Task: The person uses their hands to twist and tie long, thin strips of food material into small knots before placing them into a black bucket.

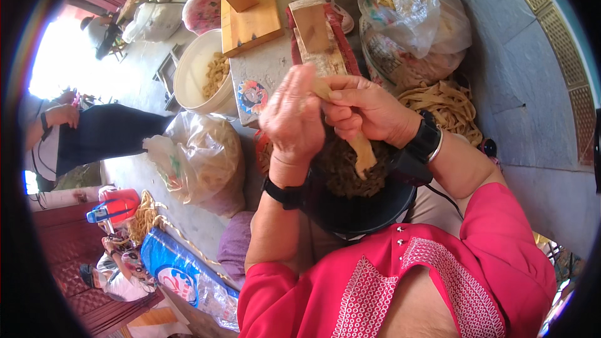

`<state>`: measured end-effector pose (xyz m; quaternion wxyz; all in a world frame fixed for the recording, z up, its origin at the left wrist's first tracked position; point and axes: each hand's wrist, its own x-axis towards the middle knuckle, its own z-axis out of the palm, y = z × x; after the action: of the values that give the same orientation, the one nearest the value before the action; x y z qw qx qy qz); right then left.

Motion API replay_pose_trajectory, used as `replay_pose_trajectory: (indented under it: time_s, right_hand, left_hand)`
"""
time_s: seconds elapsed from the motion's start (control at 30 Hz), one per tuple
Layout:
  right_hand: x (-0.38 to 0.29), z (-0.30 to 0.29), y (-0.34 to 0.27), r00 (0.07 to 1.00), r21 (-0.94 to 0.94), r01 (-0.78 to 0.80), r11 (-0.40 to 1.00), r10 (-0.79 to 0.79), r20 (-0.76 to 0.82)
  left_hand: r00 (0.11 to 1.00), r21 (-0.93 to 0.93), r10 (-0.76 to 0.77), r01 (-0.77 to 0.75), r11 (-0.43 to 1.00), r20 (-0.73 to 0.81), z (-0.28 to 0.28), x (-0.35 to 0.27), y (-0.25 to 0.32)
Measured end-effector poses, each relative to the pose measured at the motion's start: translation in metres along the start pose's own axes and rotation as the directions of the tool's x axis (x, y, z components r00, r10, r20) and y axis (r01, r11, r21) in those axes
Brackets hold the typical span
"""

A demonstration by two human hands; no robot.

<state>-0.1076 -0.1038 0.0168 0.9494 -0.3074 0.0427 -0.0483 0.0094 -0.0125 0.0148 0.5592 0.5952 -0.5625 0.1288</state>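
My right hand (371, 108) grips a pale tan, flexible strip (365, 156) between thumb and fingers. The strip's lower end hangs from the fist over a dark basin (366, 218). Inside that basin lies a heap of dark brown, loose material (350, 176). My left hand (293, 117) is raised beside the right, blurred, with its fingers close together against the strip's upper end. Its thumb is hidden, so its hold on the strip is unclear. Just beyond both hands stands a wooden block (312, 28) on a worn bench (244, 68).
On the left are a white bucket (188, 72) of small tan pieces and a filled plastic bag (202, 164). A large bag (415, 23) and a pile of tan strips (446, 105) lie right. A wooden stand (251, 19) is on the bench. Other people are nearby.
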Motion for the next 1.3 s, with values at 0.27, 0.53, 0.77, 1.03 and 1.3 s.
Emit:
replay_pose_trajectory:
  time_s: [0.27,0.53,0.77,1.03,1.3]
  right_hand:
    - [0.000,-0.011,0.006,0.842,-0.958,0.167,0.231,-0.539,0.017]
    - [-0.008,-0.013,-0.012,0.953,-0.341,-0.126,0.931,0.018,-0.303]
    - [-0.007,-0.004,-0.019,0.976,-0.368,-0.198,0.909,0.147,-0.162]
    - [-0.009,-0.009,-0.016,0.953,-0.848,0.178,0.499,-0.304,0.022]
    - [-0.012,-0.024,-0.013,0.998,0.053,-0.001,0.999,-0.002,0.055]
  left_hand:
    - [0.782,-0.279,-0.571,0.623,0.730,0.251,0.023,-0.009,0.020]
    - [0.866,0.010,-0.395,0.412,0.911,0.308,0.005,0.008,0.014]
    - [0.948,0.059,-0.123,0.110,0.992,0.294,-0.002,0.001,0.017]
    - [0.449,-0.194,-0.772,0.893,0.406,0.451,-0.013,0.013,0.020]
    - [0.810,0.080,-0.540,0.537,0.840,0.228,-0.008,0.011,0.023]
